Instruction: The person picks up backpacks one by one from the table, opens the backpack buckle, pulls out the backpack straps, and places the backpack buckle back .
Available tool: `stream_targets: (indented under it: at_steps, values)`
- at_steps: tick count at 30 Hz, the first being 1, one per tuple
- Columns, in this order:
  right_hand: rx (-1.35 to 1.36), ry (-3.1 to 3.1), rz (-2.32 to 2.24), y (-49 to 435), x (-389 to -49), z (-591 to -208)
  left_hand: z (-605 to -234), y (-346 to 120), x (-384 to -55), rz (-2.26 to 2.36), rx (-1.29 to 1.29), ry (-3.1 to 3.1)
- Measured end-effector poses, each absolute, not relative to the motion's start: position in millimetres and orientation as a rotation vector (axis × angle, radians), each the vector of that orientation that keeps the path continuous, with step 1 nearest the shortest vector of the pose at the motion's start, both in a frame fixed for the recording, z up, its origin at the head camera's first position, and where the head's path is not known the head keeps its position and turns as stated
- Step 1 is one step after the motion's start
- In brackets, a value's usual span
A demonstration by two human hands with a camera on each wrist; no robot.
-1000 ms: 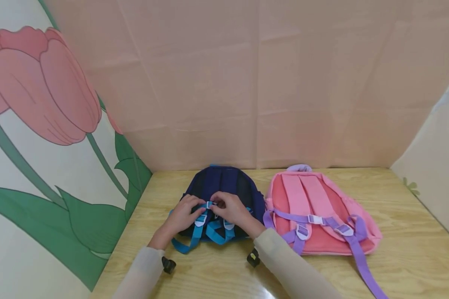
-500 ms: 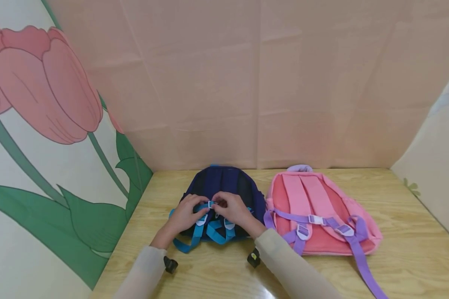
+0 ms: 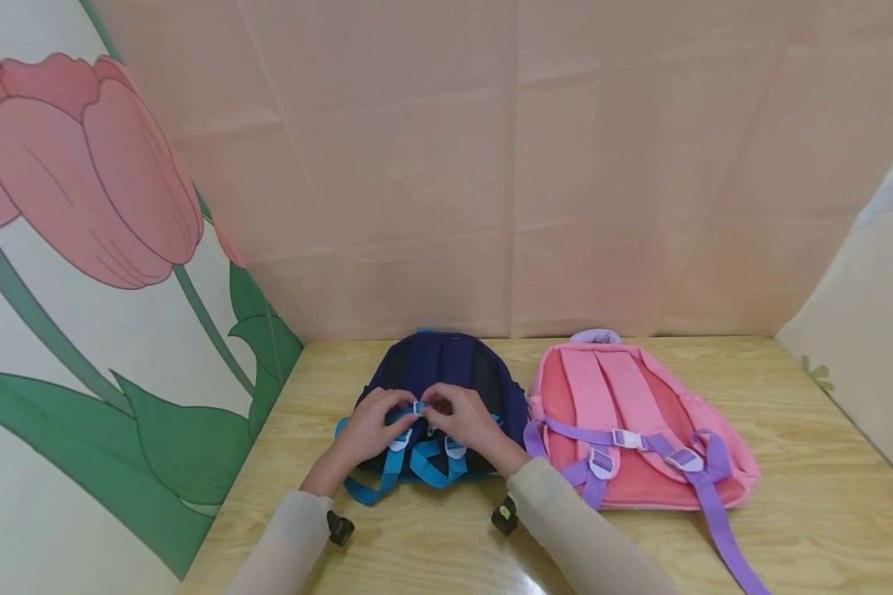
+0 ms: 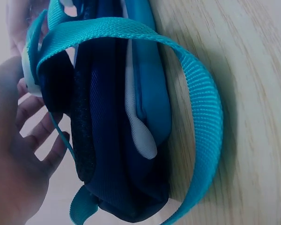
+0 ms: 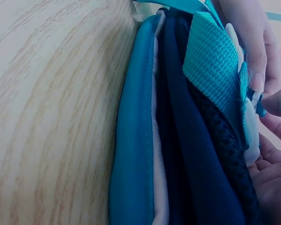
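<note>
A navy backpack (image 3: 446, 351) lies with its shoulder straps up, bright blue webbing (image 3: 389, 477) trailing from its lower end. Over its middle, a small white buckle (image 3: 417, 407) on the blue chest strap sits between the two hands. My left hand (image 3: 370, 427) pinches the buckle's left side between thumb and fingers; my right hand (image 3: 461, 415) pinches its right side. Close up in the right wrist view, fingertips meet at a small white piece (image 5: 255, 99). In the left wrist view, a loop of webbing (image 4: 203, 103) stands out in front of the bag's side.
To the right, a pink backpack (image 3: 625, 372) lies straps up, its purple chest strap joined by a white buckle (image 3: 628, 438). One purple strap (image 3: 725, 529) hangs toward the front. A beige cloth (image 3: 506, 165) closes off the back of the wooden table (image 3: 826, 463).
My left hand and the buckle have shifted very slightly to the right. The right hand stays nearly in place, and both keep their pinch.
</note>
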State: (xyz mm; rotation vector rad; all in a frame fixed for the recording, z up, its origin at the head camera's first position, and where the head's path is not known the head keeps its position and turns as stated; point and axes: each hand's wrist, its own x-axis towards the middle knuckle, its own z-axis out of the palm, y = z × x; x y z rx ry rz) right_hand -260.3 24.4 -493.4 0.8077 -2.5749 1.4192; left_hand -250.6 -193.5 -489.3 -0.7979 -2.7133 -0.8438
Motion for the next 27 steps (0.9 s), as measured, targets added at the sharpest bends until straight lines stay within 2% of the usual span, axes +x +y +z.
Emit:
stream_targets:
  at_steps: [27]
  values:
    - [0.861, -2.612, 1.397, 26.1, -262.1, -485.7, -495.0, -190.5, -252.2, -0.813, -0.824, -2.719]
